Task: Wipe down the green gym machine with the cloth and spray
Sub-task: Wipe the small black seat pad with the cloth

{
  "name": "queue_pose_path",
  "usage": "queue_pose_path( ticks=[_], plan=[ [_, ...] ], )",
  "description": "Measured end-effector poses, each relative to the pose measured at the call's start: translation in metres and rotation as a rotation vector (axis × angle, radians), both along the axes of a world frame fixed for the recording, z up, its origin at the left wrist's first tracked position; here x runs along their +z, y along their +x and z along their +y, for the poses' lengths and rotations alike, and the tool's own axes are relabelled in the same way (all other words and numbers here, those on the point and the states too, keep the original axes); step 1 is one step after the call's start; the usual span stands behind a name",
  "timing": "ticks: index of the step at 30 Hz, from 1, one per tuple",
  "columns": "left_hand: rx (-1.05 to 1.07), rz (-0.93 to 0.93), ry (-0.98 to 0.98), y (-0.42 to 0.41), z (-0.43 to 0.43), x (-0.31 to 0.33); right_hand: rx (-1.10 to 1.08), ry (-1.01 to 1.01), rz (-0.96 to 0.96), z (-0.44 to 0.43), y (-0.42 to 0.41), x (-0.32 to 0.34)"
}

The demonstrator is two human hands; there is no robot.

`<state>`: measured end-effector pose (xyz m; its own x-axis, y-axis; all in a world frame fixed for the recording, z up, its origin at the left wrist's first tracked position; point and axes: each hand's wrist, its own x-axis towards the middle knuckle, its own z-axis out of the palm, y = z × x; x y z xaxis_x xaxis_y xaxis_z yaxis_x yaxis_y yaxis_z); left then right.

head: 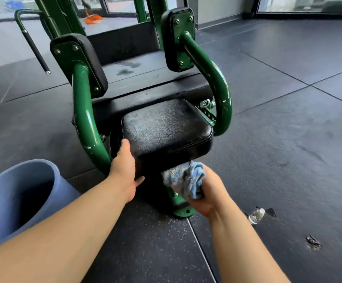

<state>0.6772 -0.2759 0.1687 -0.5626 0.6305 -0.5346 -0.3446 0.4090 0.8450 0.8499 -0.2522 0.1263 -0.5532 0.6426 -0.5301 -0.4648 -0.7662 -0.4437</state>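
Note:
The green gym machine (82, 111) stands in front of me with curved green tubes, two black side pads and a black square seat (166, 127). My left hand (125, 168) grips the seat's near left corner, thumb on top and fingers under the edge. My right hand (207, 193) is closed on a crumpled blue and white cloth (188, 178), pressed against the underside of the seat at its front edge, above the green seat post. A small clear spray bottle (257, 215) lies on the floor to the right of my right forearm.
A blue-grey bucket (16, 197) stands on the floor at my left, close to my left forearm. Dark rubber floor tiles surround the machine. A black-gripped handle bar (36, 52) hangs at the far left. An orange dustpan (92, 18) lies far back by the windows.

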Motion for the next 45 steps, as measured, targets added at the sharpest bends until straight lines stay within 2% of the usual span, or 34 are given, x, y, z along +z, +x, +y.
queue_pose_path(
  ticks=[1,3,6,8,11,15,18,21,23,25,31,34,38,40,43,45],
  plan=[
    [0.006,-0.062,-0.020,0.003,-0.008,-0.005,-0.062,-0.032,0.021,-0.005,-0.007,-0.001],
    [-0.046,-0.250,-0.050,0.015,-0.031,-0.017,-0.187,-0.012,-0.057,-0.009,-0.018,0.002],
    [-0.221,-0.534,0.001,0.035,-0.056,-0.020,-0.133,0.094,-0.324,-0.009,-0.033,0.004],
    [-0.197,-0.623,0.106,0.041,-0.053,-0.013,-0.058,0.135,-0.424,-0.013,-0.039,0.006],
    [-0.103,-0.605,0.160,0.050,-0.039,-0.008,-0.103,0.111,-0.372,-0.019,-0.029,0.008],
    [0.121,-0.656,0.206,0.043,-0.029,-0.023,-0.417,0.032,-0.373,-0.001,-0.008,0.013],
    [0.238,-0.708,0.370,0.013,-0.023,-0.031,-0.551,0.121,-0.266,0.014,-0.010,0.031],
    [0.275,-0.696,0.452,-0.009,-0.009,-0.026,-0.545,0.258,-0.375,0.028,-0.019,0.047],
    [0.228,-0.682,0.429,-0.013,-0.001,-0.024,-0.513,0.313,-0.555,0.028,-0.030,0.043],
    [0.185,-0.654,0.368,-0.007,-0.002,-0.023,-0.548,0.360,-0.640,0.027,-0.034,0.038],
    [0.267,-0.578,0.326,0.019,-0.061,-0.017,-0.566,0.418,-0.583,0.031,-0.034,0.030],
    [0.255,-0.531,0.302,0.016,-0.042,-0.012,-0.560,0.424,-0.589,0.030,-0.033,0.029],
    [0.317,-0.583,0.310,-0.002,0.003,-0.011,-0.518,0.417,-0.632,0.029,-0.030,0.031],
    [0.271,-0.586,0.298,0.001,-0.010,-0.016,-0.485,0.452,-0.717,0.032,-0.026,0.031],
    [0.224,-0.562,0.278,0.012,-0.045,-0.015,-0.420,0.579,-1.030,0.042,-0.013,0.028],
    [0.208,-0.529,0.273,0.006,-0.031,-0.012,-0.415,0.700,-1.157,0.051,-0.007,0.034]
  ],
)
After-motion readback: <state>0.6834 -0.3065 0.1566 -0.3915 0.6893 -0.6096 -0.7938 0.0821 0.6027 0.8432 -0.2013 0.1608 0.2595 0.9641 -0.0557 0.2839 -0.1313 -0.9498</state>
